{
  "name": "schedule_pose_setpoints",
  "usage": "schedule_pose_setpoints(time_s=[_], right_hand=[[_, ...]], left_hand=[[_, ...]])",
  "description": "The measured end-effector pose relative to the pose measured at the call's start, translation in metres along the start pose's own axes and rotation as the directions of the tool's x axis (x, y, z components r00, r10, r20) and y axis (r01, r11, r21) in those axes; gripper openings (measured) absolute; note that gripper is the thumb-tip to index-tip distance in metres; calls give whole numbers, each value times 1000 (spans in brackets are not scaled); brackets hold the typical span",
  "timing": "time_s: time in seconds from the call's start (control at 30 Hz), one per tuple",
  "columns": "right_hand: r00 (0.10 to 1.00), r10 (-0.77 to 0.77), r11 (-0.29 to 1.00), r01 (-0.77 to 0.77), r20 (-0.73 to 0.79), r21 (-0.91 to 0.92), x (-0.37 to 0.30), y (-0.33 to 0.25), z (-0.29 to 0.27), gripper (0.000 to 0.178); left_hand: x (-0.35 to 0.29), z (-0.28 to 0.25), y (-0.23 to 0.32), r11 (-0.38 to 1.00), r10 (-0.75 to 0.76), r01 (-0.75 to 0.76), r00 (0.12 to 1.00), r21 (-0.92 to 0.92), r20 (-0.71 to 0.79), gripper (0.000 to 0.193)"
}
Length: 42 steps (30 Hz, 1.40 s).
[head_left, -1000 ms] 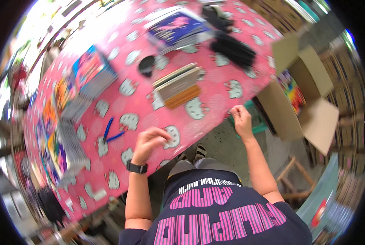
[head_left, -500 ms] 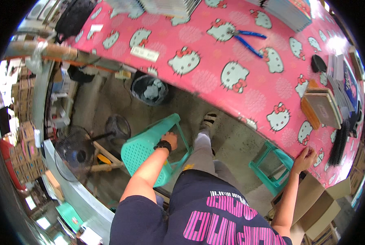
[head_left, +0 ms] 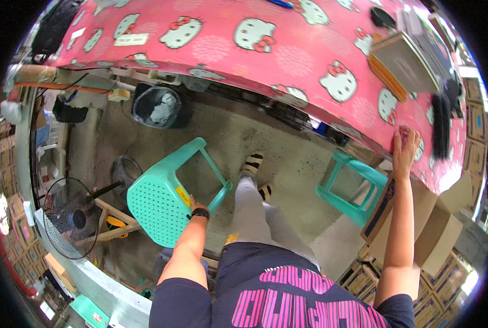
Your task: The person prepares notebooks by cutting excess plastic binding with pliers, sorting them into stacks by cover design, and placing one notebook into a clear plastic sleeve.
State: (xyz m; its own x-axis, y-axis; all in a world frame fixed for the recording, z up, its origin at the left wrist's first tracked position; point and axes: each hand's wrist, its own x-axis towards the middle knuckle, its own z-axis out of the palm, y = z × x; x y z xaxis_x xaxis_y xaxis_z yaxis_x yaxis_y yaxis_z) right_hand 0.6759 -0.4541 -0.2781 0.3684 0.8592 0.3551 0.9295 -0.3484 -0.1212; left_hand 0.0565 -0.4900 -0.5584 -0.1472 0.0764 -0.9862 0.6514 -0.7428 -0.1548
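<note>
A green plastic stool [head_left: 157, 199] with a perforated seat tilts at my left, its seat turned toward me. My left hand [head_left: 196, 208], with a dark band at the wrist, grips the seat's rim by a yellow label; some of its fingers are hidden. My right hand [head_left: 406, 150] rests on the near edge of a table with a pink cat-print cloth [head_left: 304, 68], fingers spread and nothing in them. Close to that hand lies a black brush [head_left: 441, 128]. A second green stool [head_left: 353, 186] stands below the table's edge.
A black-lined bin [head_left: 157, 106] stands under the table. A fan [head_left: 72, 218] is at the left, beside a wooden frame [head_left: 110, 227]. An open carton [head_left: 438, 235] sits below my right arm. Notebooks [head_left: 405, 63] lie on the table, and stacked cartons [head_left: 476, 120] are at the far right.
The view has shifted, so the table sits higher. My left hand has closed on the seat's rim, and the stool's seat has turned more toward me. My right hand stays at the table edge.
</note>
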Motion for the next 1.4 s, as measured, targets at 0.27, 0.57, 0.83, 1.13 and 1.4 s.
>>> schedule_pose_setpoints(time_s=[0.27,0.57,0.83,1.13,1.4], right_hand=[[970,-36,999,44,241,-28,-27,24,-20,99],[971,25,996,-4,237,-90,-29,20,-20,100],[970,11,998,5,244,-66,-29,16,-27,97],[955,81,997,-75,284,-34,-27,19,-37,97],[947,60,995,-83,316,61,-25,11,-43,82]], left_hand=[[-20,-34,-14,986,-136,116,975,-118,-178,60],[-89,-229,68,979,-18,-104,808,-173,-588,76],[-142,-375,170,874,-68,-409,430,-261,-900,70],[-136,-282,181,859,-217,-319,484,-402,-848,100],[-145,-282,208,897,-57,-360,484,-258,-873,85]])
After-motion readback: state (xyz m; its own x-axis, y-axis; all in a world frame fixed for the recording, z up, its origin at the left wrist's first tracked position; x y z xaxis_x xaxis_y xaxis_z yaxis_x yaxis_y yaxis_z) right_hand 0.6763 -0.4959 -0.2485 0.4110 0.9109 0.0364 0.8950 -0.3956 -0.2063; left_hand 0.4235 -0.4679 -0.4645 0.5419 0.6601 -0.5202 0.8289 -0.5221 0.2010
